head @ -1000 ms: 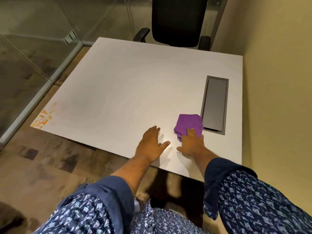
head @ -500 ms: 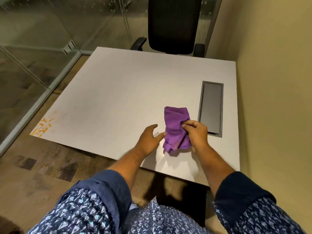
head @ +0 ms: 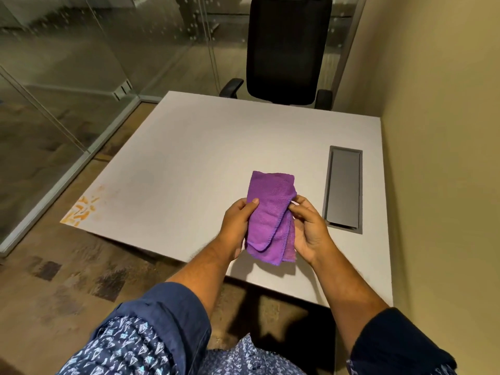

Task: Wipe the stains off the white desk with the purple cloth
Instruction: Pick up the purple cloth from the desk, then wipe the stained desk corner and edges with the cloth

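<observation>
Office room: white desk (head: 216,163), black swivel chair (head: 286,47), glass partition (head: 67,63), cable hatch (head: 344,189).

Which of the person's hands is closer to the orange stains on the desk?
Left. The left hand is on the purple cloth's side facing the orange stains; the right hand is on the cloth's far side.

A folded purple cloth (head: 270,217) hangs lifted above the white desk (head: 205,158), whose near-left corner carries smeared orange stains (head: 81,211).
</observation>
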{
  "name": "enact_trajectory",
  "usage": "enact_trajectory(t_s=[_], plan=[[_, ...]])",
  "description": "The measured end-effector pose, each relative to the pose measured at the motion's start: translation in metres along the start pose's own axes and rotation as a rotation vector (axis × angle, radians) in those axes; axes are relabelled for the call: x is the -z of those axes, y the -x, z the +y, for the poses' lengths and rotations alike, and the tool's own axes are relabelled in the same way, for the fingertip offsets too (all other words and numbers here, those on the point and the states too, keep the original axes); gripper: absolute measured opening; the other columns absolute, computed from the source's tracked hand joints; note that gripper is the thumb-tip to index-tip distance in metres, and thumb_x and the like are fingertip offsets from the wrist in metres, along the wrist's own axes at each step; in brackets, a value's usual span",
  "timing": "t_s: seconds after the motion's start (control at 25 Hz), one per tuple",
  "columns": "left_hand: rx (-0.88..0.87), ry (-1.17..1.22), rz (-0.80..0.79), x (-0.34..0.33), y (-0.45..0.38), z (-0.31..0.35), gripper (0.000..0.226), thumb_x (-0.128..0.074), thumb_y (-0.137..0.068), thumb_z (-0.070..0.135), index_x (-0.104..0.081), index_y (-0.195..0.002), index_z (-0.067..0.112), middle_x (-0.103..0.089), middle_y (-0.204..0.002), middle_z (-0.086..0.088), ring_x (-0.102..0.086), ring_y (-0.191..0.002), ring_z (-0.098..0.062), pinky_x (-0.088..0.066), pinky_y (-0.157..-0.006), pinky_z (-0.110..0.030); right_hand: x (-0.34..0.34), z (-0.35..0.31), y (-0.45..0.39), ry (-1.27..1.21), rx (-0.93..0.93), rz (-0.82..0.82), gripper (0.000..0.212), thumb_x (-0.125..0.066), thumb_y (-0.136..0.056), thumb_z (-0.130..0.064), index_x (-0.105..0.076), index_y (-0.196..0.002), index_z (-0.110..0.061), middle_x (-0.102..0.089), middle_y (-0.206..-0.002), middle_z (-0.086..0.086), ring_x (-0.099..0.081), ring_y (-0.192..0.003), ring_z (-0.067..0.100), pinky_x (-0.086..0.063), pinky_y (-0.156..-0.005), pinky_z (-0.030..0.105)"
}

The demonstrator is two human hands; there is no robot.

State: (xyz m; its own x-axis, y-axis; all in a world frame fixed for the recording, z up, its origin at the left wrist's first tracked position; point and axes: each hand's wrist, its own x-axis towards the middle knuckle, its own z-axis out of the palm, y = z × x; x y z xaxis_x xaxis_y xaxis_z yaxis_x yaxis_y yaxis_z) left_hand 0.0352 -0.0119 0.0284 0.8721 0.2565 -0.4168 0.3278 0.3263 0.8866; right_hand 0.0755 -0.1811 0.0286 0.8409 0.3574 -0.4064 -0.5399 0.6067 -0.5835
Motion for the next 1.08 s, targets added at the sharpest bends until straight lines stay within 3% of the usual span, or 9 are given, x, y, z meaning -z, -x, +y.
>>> enact_trajectory(t_s=[0.12,0.24,0.36,0.44,0.56,0.76,0.92,1.0,1.08], plan=[[-0.108,-0.111,0.125,0.012,0.003,0.010,0.033,-0.073,-0.100,0.031,-0.062,-0.131,0.027,-0.071,-0.129,-0.006,-0.076,-0.103,-0.018,-0.064,-0.091,-0.036,-0.025,0.012,-0.001,0.026,-0.018,-0.081,0.044,-0.060,-0.097,0.006,-0.060,-0.139,-0.004,-0.071,-0.124,0.024,-0.071,-0.109,0.034,-0.055,-0.109,0.050],[-0.095,-0.069,-0.023,0.025,0.013,0.022,0.032,-0.060,-0.103,0.053,-0.070,-0.129,0.037,-0.077,-0.128,-0.001,-0.077,-0.111,-0.017,-0.064,-0.094,-0.034,-0.056,0.033,-0.003,0.123,-0.006,-0.077,0.034,-0.059,-0.099,0.005,-0.067,-0.132,0.000,-0.075,-0.116,0.023,-0.074,-0.103,0.032,-0.064,-0.096,0.039],[-0.057,-0.063,-0.131,0.045,0.020,0.027,0.040,-0.061,-0.101,0.056,-0.067,-0.135,0.036,-0.078,-0.130,0.000,-0.075,-0.119,-0.019,-0.062,-0.098,-0.037,-0.084,0.058,-0.005,0.226,0.013,-0.094,0.027,-0.057,-0.105,-0.005,-0.072,-0.127,-0.002,-0.076,-0.121,0.024,-0.075,-0.114,0.035,-0.059,-0.103,0.042],[-0.050,-0.034,-0.080,0.071,0.020,0.032,0.045,-0.070,-0.096,0.049,-0.067,-0.136,0.030,-0.080,-0.126,-0.003,-0.077,-0.117,-0.022,-0.063,-0.097,-0.038,-0.101,0.075,-0.008,0.383,0.028,-0.133,0.024,-0.058,-0.106,-0.012,-0.077,-0.120,-0.009,-0.078,-0.120,0.021,-0.076,-0.115,0.034,-0.059,-0.104,0.043],[0.017,0.077,-0.014,0.127,0.017,0.045,0.040,-0.064,-0.102,0.045,-0.072,-0.130,0.017,-0.081,-0.121,-0.013,-0.078,-0.113,-0.030,-0.064,-0.088,-0.037,-0.133,0.106,-0.018,0.488,0.028,-0.098,0.019,-0.061,-0.105,-0.014,-0.079,-0.110,-0.011,-0.079,-0.116,0.021,-0.077,-0.108,0.036,-0.061,-0.101,0.048],[0.138,0.452,0.039,0.216,0.013,0.068,0.055,-0.049,-0.108,0.053,-0.069,-0.136,0.009,-0.076,-0.131,-0.019,-0.077,-0.114,-0.032,-0.064,-0.088,-0.041,-0.186,0.156,-0.043,0.161,-0.064,0.006,0.029,-0.048,-0.109,-0.012,-0.075,-0.099,-0.009,-0.075,-0.107,0.021,-0.074,-0.095,0.032,-0.056,-0.101,0.050],[0.127,0.575,0.016,0.294,0.002,0.092,0.063,-0.044,-0.107,0.059,-0.070,-0.138,0.011,-0.074,-0.133,-0.019,-0.078,-0.112,-0.034,-0.066,-0.083,-0.044,-0.225,0.194,-0.065,-0.045,-0.117,0.044,0.031,-0.038,-0.111,-0.016,-0.061,-0.129,-0.007,-0.060,-0.131,0.024,-0.057,-0.123,0.037,-0.037,-0.124,0.054],[0.112,0.556,0.008,0.326,-0.003,0.103,0.062,-0.046,-0.107,0.059,-0.071,-0.137,0.011,-0.074,-0.133,-0.019,-0.077,-0.113,-0.033,-0.066,-0.084,-0.044,-0.245,0.213,-0.071,-0.114,-0.153,0.023,0.040,-0.042,-0.112,-0.029,-0.066,-0.134,-0.006,-0.065,-0.131,0.022,-0.063,-0.121,0.035,-0.041,-0.122,0.052],[0.093,0.497,0.010,0.348,-0.006,0.109,0.060,-0.047,-0.107,0.058,-0.071,-0.136,0.011,-0.075,-0.134,-0.018,-0.077,-0.115,-0.031,-0.065,-0.087,-0.042,-0.264,0.228,-0.071,-0.111,-0.173,-0.098,0.051,-0.048,-0.108,-0.048,-0.077,-0.123,-0.009,-0.075,-0.122,0.016,-0.073,-0.112,0.031,-0.053,-0.111,0.047]])
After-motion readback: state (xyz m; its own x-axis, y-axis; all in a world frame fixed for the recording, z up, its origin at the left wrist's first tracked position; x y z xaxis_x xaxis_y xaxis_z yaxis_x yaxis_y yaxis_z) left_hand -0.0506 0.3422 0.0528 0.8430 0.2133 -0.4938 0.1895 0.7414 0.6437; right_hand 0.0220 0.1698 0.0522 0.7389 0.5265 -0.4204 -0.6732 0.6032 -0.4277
